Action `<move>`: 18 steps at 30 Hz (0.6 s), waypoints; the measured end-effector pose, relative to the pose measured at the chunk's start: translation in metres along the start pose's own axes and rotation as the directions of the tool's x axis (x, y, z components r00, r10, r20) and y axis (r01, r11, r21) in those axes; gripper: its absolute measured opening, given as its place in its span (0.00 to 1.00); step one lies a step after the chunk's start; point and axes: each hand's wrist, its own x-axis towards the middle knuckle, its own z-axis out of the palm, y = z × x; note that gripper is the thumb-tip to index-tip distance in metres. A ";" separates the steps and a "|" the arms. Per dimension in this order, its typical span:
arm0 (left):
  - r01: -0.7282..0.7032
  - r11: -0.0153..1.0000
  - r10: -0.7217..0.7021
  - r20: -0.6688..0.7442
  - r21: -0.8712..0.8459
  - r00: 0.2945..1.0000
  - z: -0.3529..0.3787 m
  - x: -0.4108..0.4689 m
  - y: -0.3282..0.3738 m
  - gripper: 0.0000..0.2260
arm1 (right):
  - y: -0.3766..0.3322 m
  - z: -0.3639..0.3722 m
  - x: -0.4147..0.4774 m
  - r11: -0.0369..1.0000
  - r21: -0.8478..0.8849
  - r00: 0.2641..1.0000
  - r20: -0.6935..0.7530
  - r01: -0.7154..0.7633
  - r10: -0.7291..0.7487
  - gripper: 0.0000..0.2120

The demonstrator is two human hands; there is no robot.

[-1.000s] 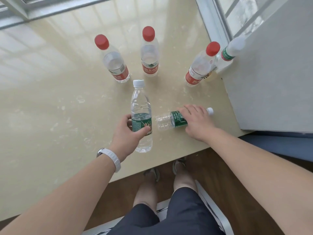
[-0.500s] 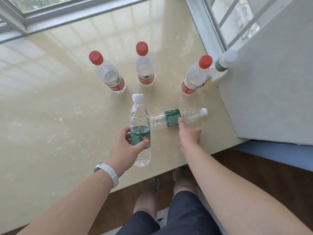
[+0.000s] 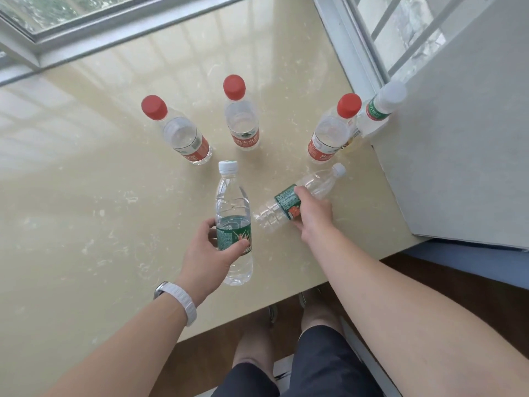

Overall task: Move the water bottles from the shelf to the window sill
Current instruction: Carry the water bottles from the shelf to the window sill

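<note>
Hands grip two green-labelled bottles on the window sill (image 3: 86,173) at frame centre: the left hand (image 3: 206,253) is wrapped around the upright bottle (image 3: 233,224), the right hand (image 3: 310,212) closed on the tilted bottle (image 3: 289,202). Behind stand three red-capped bottles (image 3: 242,116), with a white-capped bottle (image 3: 378,110) at upper right.

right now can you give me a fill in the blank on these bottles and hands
1. The number of clear plastic bottles with red caps standing on the beige stone sill is ____.
2. The left hand grips an upright green-labelled clear bottle whose cap is ____.
3. The right hand grips a green-labelled clear bottle that lies on its ____.

Missing words: three; white; side
</note>
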 end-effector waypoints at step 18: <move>-0.367 0.916 0.315 0.278 0.159 0.908 0.094 0.027 0.071 0.24 | -0.019 -0.127 -0.018 0.826 -0.266 0.852 -0.027 0.498 -0.522 0.30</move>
